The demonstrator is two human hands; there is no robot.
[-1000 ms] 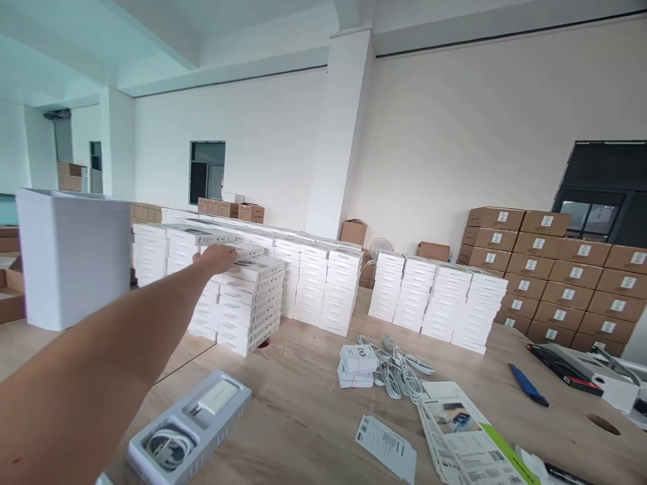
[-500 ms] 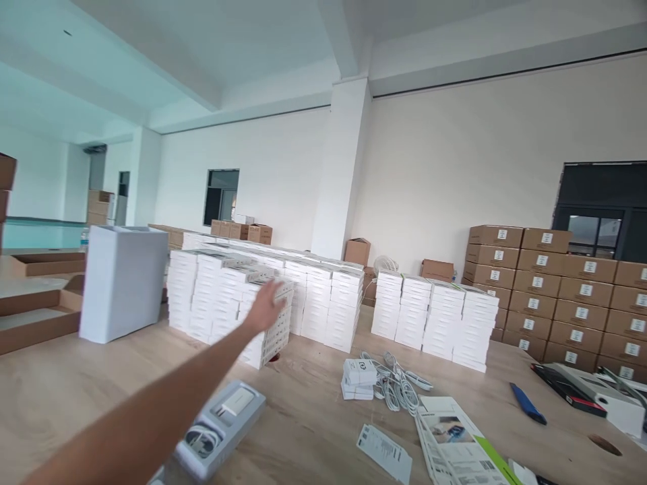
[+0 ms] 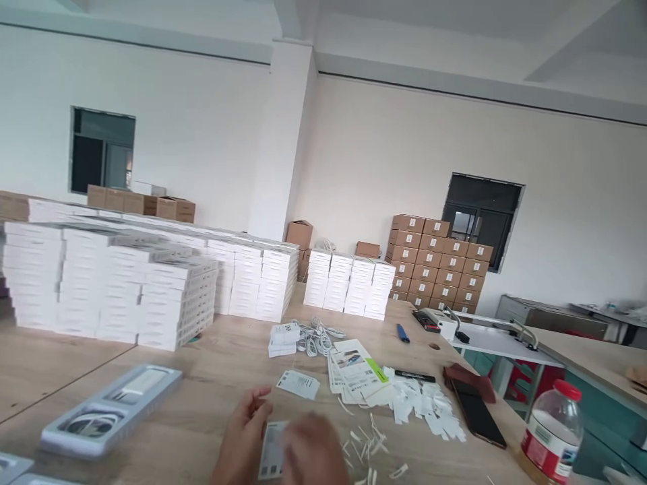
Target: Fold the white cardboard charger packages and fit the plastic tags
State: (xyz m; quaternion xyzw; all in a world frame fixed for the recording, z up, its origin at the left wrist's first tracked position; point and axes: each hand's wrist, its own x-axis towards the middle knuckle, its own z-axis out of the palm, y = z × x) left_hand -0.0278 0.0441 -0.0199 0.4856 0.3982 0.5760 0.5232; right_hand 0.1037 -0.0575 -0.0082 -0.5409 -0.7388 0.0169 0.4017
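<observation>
My left hand [image 3: 241,436] and my right hand [image 3: 314,450] are together at the bottom middle, low over the wooden table [image 3: 212,377]. Between them is a small white printed card [image 3: 271,450]. My left fingers grip its left edge. My right hand is blurred and covers its right edge. A grey tray [image 3: 108,407] with a white charger and a coiled cable lies to the left of my hands. A second white card [image 3: 298,384] lies just beyond them.
Beyond the card lie leaflets with a green stripe [image 3: 356,369], white cables [image 3: 317,337] and loose white paper strips [image 3: 422,404]. A black phone [image 3: 478,419] and a red-capped bottle [image 3: 550,434] sit at the right. Stacks of white boxes [image 3: 111,289] and brown cartons [image 3: 437,263] stand behind.
My left arm has pulled back from the white box stacks to the near table edge. My right hand has come into view, a card is between my hands, and the view has swung right.
</observation>
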